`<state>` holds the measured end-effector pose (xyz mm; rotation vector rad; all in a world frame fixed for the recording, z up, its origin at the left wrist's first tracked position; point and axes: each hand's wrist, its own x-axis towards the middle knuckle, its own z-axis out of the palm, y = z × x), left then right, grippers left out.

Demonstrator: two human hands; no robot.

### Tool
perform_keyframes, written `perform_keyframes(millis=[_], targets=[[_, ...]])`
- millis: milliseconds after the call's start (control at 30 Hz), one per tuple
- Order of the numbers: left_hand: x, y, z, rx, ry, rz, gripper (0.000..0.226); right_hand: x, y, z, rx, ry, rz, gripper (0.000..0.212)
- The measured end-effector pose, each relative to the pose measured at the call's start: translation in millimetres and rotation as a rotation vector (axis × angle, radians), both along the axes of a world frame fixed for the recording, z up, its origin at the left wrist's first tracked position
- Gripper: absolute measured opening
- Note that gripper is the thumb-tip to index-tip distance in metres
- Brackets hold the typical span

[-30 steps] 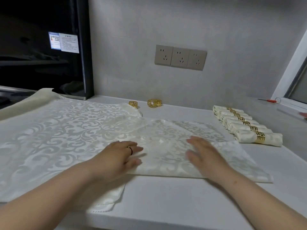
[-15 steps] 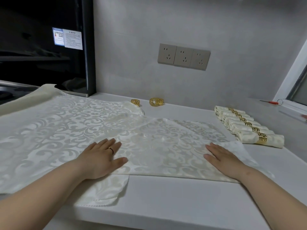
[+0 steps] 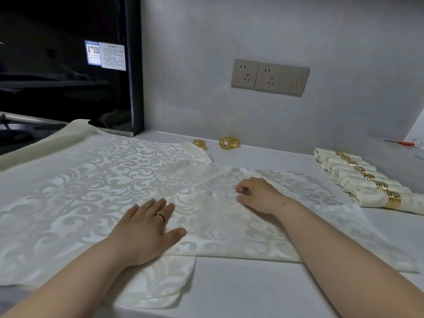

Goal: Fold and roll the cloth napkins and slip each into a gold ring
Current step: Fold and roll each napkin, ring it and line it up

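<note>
A cream damask napkin (image 3: 229,235) lies folded on the white counter (image 3: 252,292), its left part over a larger spread of the same cloth (image 3: 80,187). My left hand (image 3: 146,228) rests flat on the napkin's left end, fingers straight. My right hand (image 3: 257,193) sits on the napkin's middle with fingers curled down onto the fabric; whether it pinches the cloth is unclear. Two loose gold rings (image 3: 199,143) (image 3: 229,143) stand near the back wall. Several rolled napkins in gold rings (image 3: 367,182) lie in a row at the right.
A black appliance (image 3: 68,65) stands at the back left beside the grey wall with a triple socket (image 3: 269,77). A red-handled tool (image 3: 403,143) lies far right. Bare counter shows in front of the napkin.
My right hand moved from the napkin's right end leftward to its middle and its fingers curled. My left hand stays flat on the left end.
</note>
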<state>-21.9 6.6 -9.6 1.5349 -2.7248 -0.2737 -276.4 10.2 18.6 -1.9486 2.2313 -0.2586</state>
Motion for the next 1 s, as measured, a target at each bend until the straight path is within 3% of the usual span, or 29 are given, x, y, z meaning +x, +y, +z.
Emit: perform_keyframes(millis=[67,233,400,467,567,633,767,1000], targets=[[0,1,0,-0.001,0.032,-0.001,0.133,15,-16,0,0.031,-0.031,0.018,0.030],[2,-2,-5,0.001,0.015,-0.004,0.153,32,-40,-2,0.103,-0.107,0.043,0.006],[2,-2,0,0.022,0.003,-0.012,0.154,42,-50,-5,0.089,-0.180,0.061,0.025],[4,-5,7,0.020,-0.025,-0.037,0.135,43,-51,-7,0.080,-0.186,0.065,0.027],[5,-31,22,-0.114,0.052,-0.023,0.075,42,-53,-14,0.065,-0.224,0.054,0.027],[1,-57,30,-0.104,0.140,0.010,0.048,42,-54,-18,0.037,-0.255,0.032,0.025],[-17,-94,22,0.002,0.189,0.089,0.037,42,-55,-23,-0.005,-0.268,0.035,0.024],[-25,-109,13,-0.076,0.081,0.207,0.026,43,-51,-21,-0.059,-0.281,0.107,0.019]])
